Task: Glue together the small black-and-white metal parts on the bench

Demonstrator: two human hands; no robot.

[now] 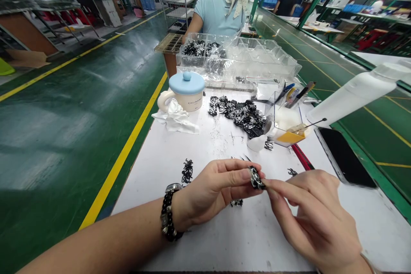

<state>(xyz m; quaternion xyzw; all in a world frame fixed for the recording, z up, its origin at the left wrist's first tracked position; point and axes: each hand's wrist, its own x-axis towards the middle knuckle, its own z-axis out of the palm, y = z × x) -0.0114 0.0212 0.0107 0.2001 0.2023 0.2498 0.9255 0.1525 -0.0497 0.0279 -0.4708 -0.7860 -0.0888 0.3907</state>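
Note:
Between the thumb and fingers of my left hand [221, 186] is a small black-and-silver piece [256, 178]. My right hand [316, 214] has its thumb and index finger pinched at the right edge of that piece. Whether those fingertips hold anything else is too small to tell. Black curly parts [187, 171] lie on the white tabletop [154, 154], left of my left hand. A few more black parts show below my left fingers and behind my right hand. Farther back lies a pile of black-and-silver pieces [245, 115].
A lidded mug [189, 94] and crumpled tissue [176, 117] stand back left. A clear pen holder [287, 124], white bottle [359, 90] and phone [345, 156] are on the right. Clear divided trays [263, 58] line the back; a person [216, 15] sits beyond.

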